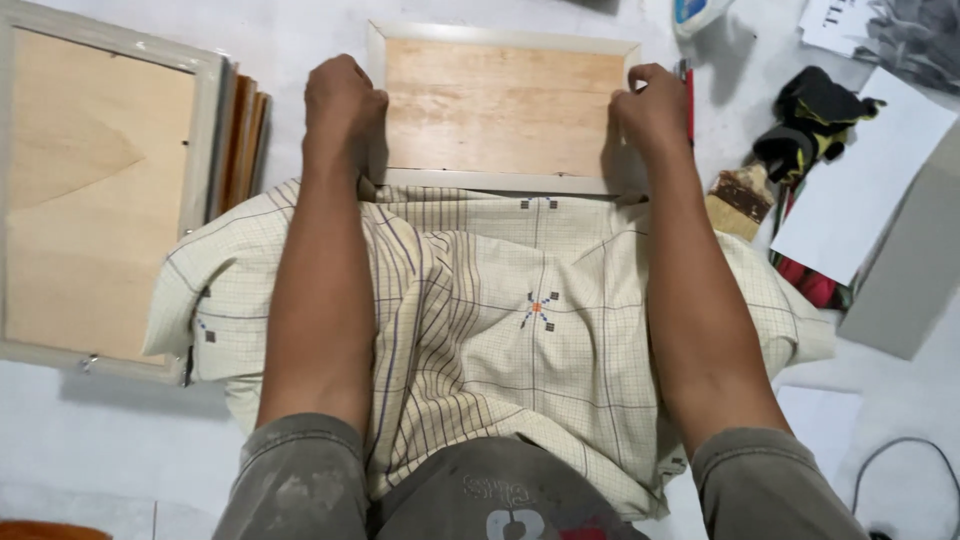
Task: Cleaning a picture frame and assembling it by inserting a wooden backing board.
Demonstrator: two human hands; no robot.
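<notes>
A small picture frame (503,105) lies face down on the white floor ahead of me, its plywood back up and its pale rim around it. My left hand (342,100) is closed on the frame's left edge. My right hand (655,105) grips the right edge, and a red pencil-like stick (688,95) stands beside its fingers; whether the hand holds it I cannot tell. Both forearms reach out over a cream checked cloth (520,320) spread across my lap.
A larger frame (95,190) lies back up at the left, beside a stack of wood boards (245,140). At the right are a brush (742,198), black-and-yellow gloves (815,125), white paper sheets (860,190), grey card (915,270) and a cable (900,460).
</notes>
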